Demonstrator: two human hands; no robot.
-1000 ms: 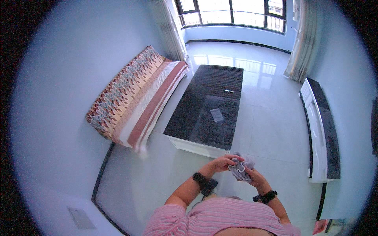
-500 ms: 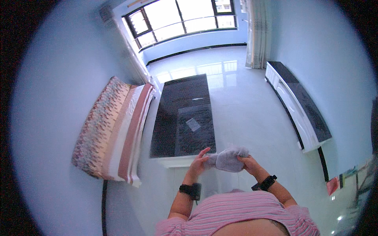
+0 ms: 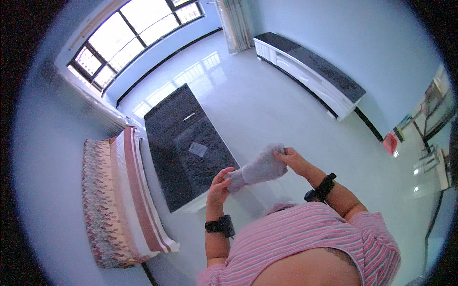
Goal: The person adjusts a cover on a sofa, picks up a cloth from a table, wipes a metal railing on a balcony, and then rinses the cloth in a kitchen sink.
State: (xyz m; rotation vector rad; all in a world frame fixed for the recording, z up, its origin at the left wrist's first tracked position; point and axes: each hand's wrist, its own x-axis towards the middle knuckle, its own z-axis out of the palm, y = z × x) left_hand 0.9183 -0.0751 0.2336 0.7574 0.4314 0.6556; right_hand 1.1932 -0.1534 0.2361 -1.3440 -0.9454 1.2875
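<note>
A soft grey cloth (image 3: 263, 166) is stretched between my two hands in front of my body, bunched narrower toward its left end. My left hand (image 3: 220, 185) grips that left end near the corner of the black-topped coffee table (image 3: 167, 177). At the upper right edge of the cloth, my right hand (image 3: 289, 159) pinches it between thumb and fingers. The cloth hangs in the air, apart from the table as far as I can tell. On the tabletop lie a small pale rectangular piece (image 3: 198, 149) and a thin white item (image 3: 189, 116).
A sofa (image 3: 125, 195) with a patterned, striped cover stands left of the coffee table. Along the right wall runs a low white cabinet (image 3: 305, 66) with a dark top. A red item (image 3: 390, 144) sits farther right. Windows (image 3: 138, 40) and curtains line the far end.
My view has swung to the right, so the room appears tilted. The cloth is drawn out longer between my hands, and my right hand is now higher than my left.
</note>
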